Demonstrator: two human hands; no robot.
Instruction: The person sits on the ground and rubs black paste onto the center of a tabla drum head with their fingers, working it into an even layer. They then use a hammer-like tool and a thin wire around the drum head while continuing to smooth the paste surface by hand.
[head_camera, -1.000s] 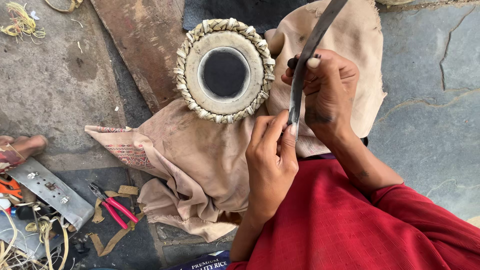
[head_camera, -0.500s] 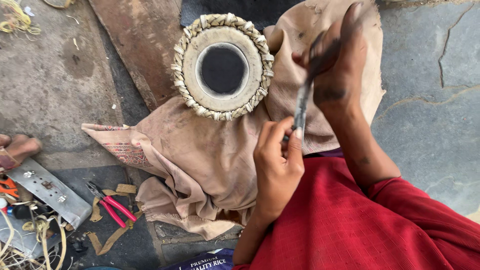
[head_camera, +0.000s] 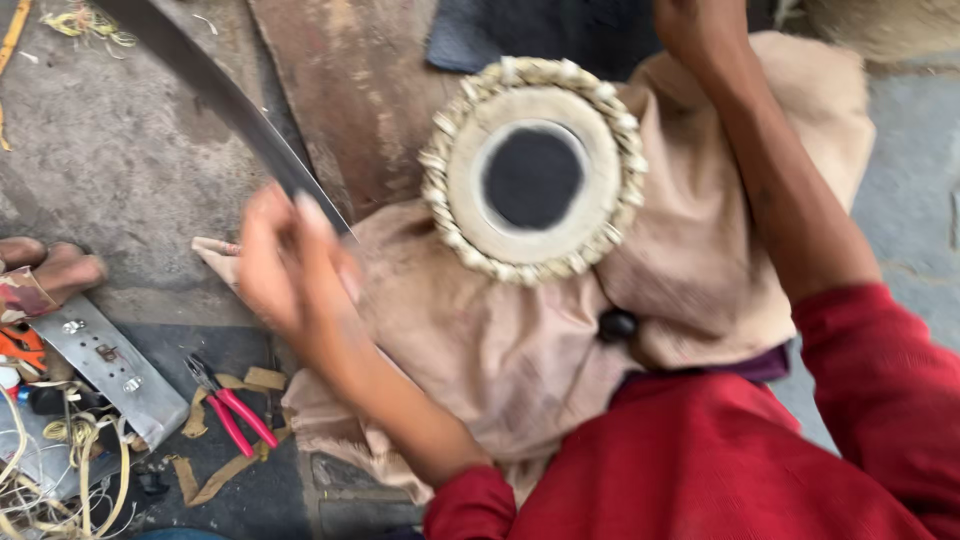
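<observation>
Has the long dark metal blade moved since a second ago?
Yes. The long dark metal blade has swung from right of the round rope-edged drum to its left, in the left hand.

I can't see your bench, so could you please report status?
Left hand grips long dark blade. Right hand above drum, partly out of frame. Nothing blocking.

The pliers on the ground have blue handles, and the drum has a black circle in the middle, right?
Not quite. In the head view the pliers have pinkish-red handles, not blue. The drum does have a black circle in the middle.
</observation>
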